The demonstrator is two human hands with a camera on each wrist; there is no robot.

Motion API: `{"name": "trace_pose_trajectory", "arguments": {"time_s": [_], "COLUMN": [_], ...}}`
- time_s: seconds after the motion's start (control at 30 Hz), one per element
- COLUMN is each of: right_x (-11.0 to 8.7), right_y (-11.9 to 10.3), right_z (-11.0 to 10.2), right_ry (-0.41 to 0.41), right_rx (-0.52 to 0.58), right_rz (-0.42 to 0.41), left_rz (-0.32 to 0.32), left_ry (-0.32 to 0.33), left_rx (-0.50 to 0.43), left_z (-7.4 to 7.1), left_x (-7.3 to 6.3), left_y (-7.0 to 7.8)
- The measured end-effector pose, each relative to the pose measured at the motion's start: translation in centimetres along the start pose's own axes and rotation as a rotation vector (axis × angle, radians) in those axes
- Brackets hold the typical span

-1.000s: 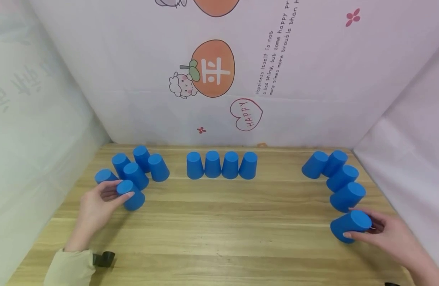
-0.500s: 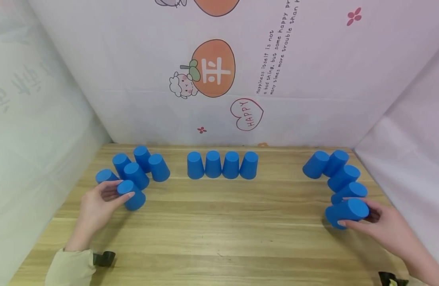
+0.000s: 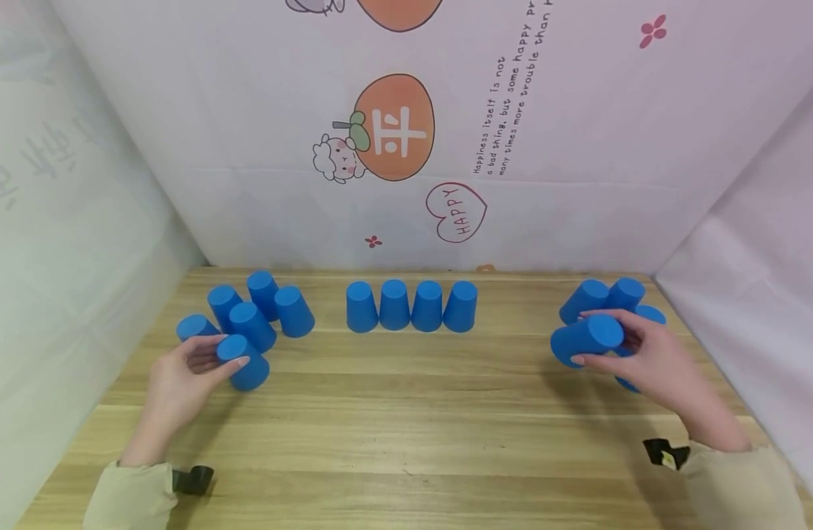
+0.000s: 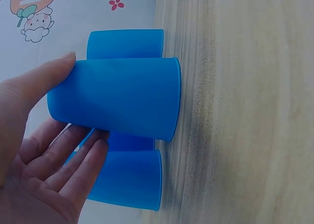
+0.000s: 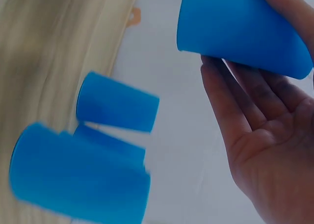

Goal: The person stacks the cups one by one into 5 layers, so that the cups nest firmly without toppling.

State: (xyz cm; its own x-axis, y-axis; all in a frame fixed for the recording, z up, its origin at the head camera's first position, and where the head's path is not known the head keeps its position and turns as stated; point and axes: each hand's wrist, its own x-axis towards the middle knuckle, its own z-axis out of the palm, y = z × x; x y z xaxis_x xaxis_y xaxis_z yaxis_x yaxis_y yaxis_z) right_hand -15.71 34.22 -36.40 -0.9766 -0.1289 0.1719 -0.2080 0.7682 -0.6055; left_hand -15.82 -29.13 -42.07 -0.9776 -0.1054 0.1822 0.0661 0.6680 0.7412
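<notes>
My left hand grips an upside-down blue cup near its closed end, thumb on one side and fingers on the other. In the left wrist view this cup is close to the table, with other cups behind it. My right hand pinches another upside-down blue cup, tilted and raised off the table, its shadow falling below. The right wrist view has the held cup apart from several standing cups. My right hand partly hides the right-hand group of cups.
Several blue cups stand upside down in a cluster at the back left. A row of several more lines the middle of the wooden table's back. White printed cloth walls the back and sides.
My right hand has lifted its cup from the right front and carried it left and back, in front of the right-hand group. The left hand has stayed in place on its cup.
</notes>
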Motion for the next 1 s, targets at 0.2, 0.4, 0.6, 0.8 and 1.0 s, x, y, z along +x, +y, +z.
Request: {"name": "trace_pose_trajectory", "arguments": {"time_s": [0.2, 0.4, 0.6, 0.8, 1.0], "right_x": [2.6, 5.0, 7.1, 9.1, 10.7], "right_y": [-0.9, -1.0, -0.4, 0.4, 1.0], "right_z": [1.6, 3.8, 6.2, 8.9, 10.6], "right_ry": [0.030, 0.007, -0.033, -0.063, -0.076], "right_rx": [0.056, 0.116, 0.199, 0.222, 0.216], "right_rz": [-0.054, -0.045, -0.017, -0.020, -0.017], "left_rz": [0.001, -0.002, -0.008, -0.008, 0.008], "left_ry": [0.005, 0.009, 0.005, 0.004, 0.005], "left_rx": [-0.004, -0.002, 0.003, 0.001, -0.006], "left_z": [0.0, 0.0, 0.0, 0.0, 0.0], "left_x": [0.0, 0.0, -0.1, -0.1, 0.0], "left_y": [0.0, 0.1, 0.2, 0.1, 0.1]}}
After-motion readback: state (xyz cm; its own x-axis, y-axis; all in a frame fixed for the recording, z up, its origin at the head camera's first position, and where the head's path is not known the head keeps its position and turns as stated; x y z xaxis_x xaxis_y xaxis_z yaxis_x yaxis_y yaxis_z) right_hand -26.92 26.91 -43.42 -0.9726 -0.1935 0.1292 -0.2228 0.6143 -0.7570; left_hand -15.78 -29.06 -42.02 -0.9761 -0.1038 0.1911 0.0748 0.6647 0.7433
